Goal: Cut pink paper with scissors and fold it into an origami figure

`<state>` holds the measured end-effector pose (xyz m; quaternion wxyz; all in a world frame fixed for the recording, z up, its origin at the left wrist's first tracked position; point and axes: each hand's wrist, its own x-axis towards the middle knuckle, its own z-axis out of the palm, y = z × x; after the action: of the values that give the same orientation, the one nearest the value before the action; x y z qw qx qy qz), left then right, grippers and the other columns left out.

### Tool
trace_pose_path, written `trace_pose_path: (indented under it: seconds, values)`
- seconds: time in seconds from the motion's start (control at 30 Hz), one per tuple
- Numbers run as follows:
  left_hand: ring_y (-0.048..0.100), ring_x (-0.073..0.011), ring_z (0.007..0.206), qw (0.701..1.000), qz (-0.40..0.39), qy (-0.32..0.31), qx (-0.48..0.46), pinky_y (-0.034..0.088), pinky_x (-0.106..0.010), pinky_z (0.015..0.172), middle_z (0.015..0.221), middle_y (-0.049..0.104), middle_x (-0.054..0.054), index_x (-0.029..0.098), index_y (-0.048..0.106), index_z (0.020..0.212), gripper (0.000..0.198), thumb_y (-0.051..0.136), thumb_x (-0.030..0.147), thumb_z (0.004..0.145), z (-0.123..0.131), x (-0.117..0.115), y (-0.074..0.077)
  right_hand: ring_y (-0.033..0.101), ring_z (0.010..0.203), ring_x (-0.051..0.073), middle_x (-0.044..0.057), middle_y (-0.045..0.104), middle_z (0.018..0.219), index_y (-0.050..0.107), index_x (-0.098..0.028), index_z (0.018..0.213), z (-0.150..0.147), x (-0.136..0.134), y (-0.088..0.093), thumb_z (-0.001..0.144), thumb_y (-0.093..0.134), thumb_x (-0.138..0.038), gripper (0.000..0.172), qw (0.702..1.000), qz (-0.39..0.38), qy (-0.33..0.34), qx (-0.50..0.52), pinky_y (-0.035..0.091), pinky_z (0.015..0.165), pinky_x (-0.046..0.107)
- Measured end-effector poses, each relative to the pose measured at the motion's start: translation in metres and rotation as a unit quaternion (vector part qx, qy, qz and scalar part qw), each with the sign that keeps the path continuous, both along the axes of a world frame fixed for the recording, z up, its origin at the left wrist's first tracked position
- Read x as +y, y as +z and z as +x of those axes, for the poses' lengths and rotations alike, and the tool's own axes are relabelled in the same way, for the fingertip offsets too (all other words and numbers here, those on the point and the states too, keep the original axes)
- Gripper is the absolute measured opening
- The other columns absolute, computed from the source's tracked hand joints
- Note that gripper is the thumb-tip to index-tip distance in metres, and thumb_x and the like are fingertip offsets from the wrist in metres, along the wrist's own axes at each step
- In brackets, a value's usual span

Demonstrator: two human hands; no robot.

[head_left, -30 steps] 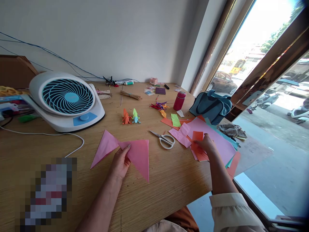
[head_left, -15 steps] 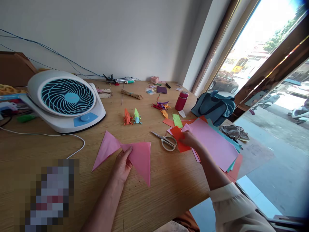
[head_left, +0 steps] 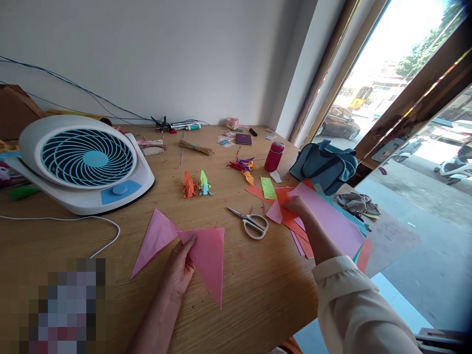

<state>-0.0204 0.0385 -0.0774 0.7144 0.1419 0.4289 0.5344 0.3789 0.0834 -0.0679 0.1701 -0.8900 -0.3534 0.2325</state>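
My left hand (head_left: 179,267) lies flat on a folded pink paper (head_left: 205,255) shaped like two triangles, fingers stretched out, pressing it to the wooden table (head_left: 258,280). My right hand (head_left: 299,209) reaches into a pile of coloured sheets (head_left: 332,221) at the right and its fingers pinch orange and pink scraps (head_left: 282,209) at the pile's left edge. White-handled scissors (head_left: 250,223) lie between the two hands.
A white and blue desk fan (head_left: 83,164) stands at the left with its cord (head_left: 92,223) trailing forward. Small origami figures (head_left: 194,184), a red bottle (head_left: 273,156), a blue bag (head_left: 324,164) and a bundle of sticks (head_left: 195,146) lie further back. A window is at the right.
My right hand has moved left and back across the sheet pile, shifting orange and pink pieces. My left hand has stayed on the folded pink paper. The view has shifted slightly.
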Motion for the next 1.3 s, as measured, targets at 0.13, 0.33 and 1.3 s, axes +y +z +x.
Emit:
trace_pose_path:
  seconds: [0.13,0.33,1.3]
  values:
    - [0.071,-0.0102,0.064,1.000,-0.012,0.009,-0.008,0.057,-0.014,0.057,0.079,0.076,-0.005,0.011,0.070,0.088,0.015,0.059,0.001,0.085,-0.002,0.001,-0.002,0.063,0.102,0.023,0.009,0.061,0.122,0.058,-0.016,0.123,0.008,-0.005,0.003,0.095,0.060,-0.034,0.033,0.999,0.030,0.007,0.025,0.055,0.086,0.042]
    - [0.072,-0.0118,0.066,1.000,-0.026,0.014,-0.005,0.057,-0.013,0.058,0.080,0.076,-0.004,0.012,0.070,0.096,0.020,0.064,0.001,0.081,0.000,0.000,0.000,0.064,0.099,0.023,0.008,0.062,0.119,0.059,-0.015,0.122,0.031,0.012,0.045,0.095,0.060,-0.036,0.034,0.994,0.081,0.066,0.006,0.057,0.082,0.040]
    - [0.071,-0.0105,0.064,0.999,-0.032,-0.004,0.013,0.058,-0.013,0.057,0.079,0.075,-0.003,0.012,0.068,0.083,0.017,0.068,-0.002,0.075,-0.002,0.002,-0.006,0.062,0.105,0.023,0.010,0.059,0.125,0.057,-0.017,0.125,-0.091,0.076,0.005,0.095,0.060,-0.034,0.035,0.952,-0.082,0.236,-0.179,0.054,0.088,0.044]
